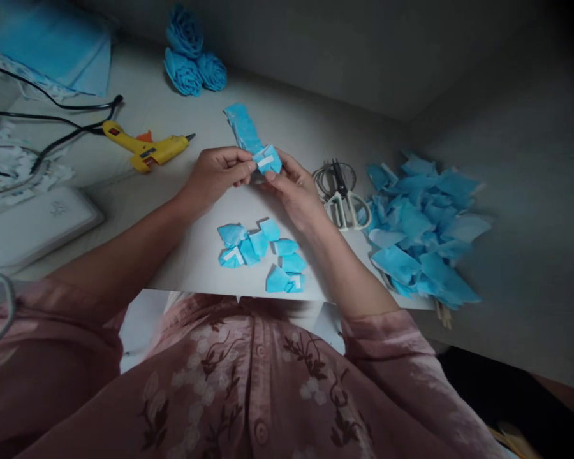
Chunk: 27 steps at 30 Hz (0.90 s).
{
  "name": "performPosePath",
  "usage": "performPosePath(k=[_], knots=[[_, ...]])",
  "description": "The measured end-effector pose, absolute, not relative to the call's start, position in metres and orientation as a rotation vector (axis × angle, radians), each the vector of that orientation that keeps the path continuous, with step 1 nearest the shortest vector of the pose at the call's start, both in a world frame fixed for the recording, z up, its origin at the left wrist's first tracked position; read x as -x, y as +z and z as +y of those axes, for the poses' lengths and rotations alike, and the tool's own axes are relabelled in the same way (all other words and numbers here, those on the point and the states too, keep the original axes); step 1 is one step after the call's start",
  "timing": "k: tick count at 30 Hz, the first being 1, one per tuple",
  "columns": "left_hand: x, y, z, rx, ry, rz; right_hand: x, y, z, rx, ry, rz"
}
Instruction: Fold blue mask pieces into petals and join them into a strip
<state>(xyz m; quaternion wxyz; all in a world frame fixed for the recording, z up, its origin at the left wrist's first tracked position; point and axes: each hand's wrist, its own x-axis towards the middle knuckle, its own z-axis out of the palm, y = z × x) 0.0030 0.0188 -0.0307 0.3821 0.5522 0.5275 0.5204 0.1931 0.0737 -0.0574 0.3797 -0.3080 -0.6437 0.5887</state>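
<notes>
Between my two hands, over the middle of the table, is a small folded blue piece (266, 159) with a white strip on it. My left hand (222, 173) pinches its left edge with thumb and fingertips. My right hand (294, 190) grips it from the right, thumb in front and fingers behind. A longer crinkled blue strip (243, 126) extends up and left from the held piece; whether the two are joined, I cannot tell. Nearer my body, several small blue folded pieces (258, 247) lie on the white table (196, 261), a few with white strips.
A yellow glue gun (165, 150) and black cables lie left, near a white box (33, 223) and blue sheets (57, 48). Blue rosettes (186, 73) stand at the back. Scissors (347, 197) and a large blue pile (421, 223) are right.
</notes>
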Motion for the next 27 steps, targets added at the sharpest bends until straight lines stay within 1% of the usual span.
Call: performPosePath(k=[7, 11, 15, 19, 23, 27], knots=[[-0.002, -0.04, 0.021, -1.556, 1.345, 1.321, -0.192, -0.051, 0.067, 0.822, 1.507, -1.596], [-0.002, -0.04, 0.022, -1.614, 1.417, 1.398, -0.193, -0.048, 0.067, 0.836, 1.439, -1.633], [-0.001, -0.032, 0.018, -1.937, 1.457, 1.503, -0.194, -0.05, 0.07, 0.832, 1.358, -1.696], [0.003, -0.027, 0.018, -2.31, 1.369, 1.54, -0.194, -0.05, 0.071, 0.814, 1.339, -1.756], [0.01, -0.03, 0.02, -2.359, 1.227, 1.59, -0.193, -0.052, 0.072, 0.824, 1.347, -1.779], [0.013, -0.033, 0.022, -2.41, 1.188, 1.586, -0.193, -0.054, 0.073, 0.802, 1.346, -1.807]])
